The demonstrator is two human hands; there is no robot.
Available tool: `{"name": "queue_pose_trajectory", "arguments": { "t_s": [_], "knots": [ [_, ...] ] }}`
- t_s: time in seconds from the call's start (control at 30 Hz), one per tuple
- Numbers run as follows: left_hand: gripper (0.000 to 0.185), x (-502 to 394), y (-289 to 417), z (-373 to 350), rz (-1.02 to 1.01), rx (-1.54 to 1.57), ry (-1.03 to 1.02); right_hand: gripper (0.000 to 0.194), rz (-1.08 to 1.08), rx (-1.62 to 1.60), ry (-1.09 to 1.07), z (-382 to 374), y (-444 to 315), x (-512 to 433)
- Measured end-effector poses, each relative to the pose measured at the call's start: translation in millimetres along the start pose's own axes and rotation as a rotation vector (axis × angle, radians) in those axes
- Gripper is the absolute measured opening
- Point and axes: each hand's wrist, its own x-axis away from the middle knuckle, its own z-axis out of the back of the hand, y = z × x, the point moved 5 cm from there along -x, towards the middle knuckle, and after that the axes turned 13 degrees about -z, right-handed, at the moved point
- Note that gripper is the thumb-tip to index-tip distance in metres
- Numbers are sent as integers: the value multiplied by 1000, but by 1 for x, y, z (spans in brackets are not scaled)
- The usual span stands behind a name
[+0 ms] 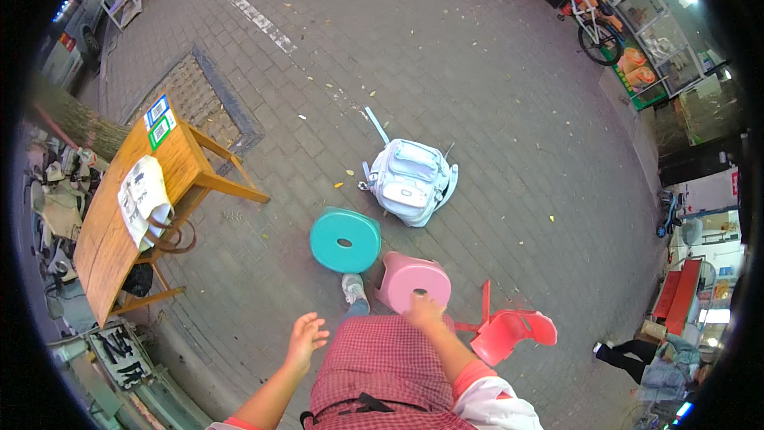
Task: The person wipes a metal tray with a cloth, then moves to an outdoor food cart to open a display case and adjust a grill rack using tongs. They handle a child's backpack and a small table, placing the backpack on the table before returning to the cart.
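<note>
My right hand [425, 310] is over the near edge of a pink plastic stool [409, 272], its fingers beside the hole in the seat. The fingers are blurred, so a grip on the stool does not show clearly. My left hand [305, 340] hangs free left of the checked apron [382, 346], fingers apart and holding nothing. A teal plastic stool [345, 230] stands ahead, just left of the pink one. Beyond both, a light-blue backpack [412, 182] rests on the paving. To the right is a red plastic chair [507, 334].
At left, a wooden table [104, 245] bears a white tote bag [143, 197] and printed code cards [159, 122]. A tree trunk [83, 119] rises behind it. My shoe [354, 288] is below the teal stool. Far right are a bicycle [588, 18] and a person [656, 364].
</note>
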Motion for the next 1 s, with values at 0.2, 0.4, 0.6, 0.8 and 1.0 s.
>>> {"name": "queue_pose_trajectory", "arguments": {
  "t_s": [0.2, 0.4, 0.6, 0.8, 1.0],
  "knots": [
    [45, -46, -105, -26, -206, -861, -150, 55, -321, -446, -182, -27, 97, -198],
    [39, -78, -149, -124, -40, -1011, -56, 67, -600, -862, -385, -41, 62, -342],
    [32, -84, -200, -208, 38, -921, 185, 106, -609, -1161, -565, -107, 36, -495],
    [39, -83, -209, -244, 193, -813, 303, 103, -674, -1313, -558, -169, 29, -579],
    [34, -89, -235, -252, 318, -843, 354, 77, -633, -1654, -369, -214, 31, -631]
  ]
}}
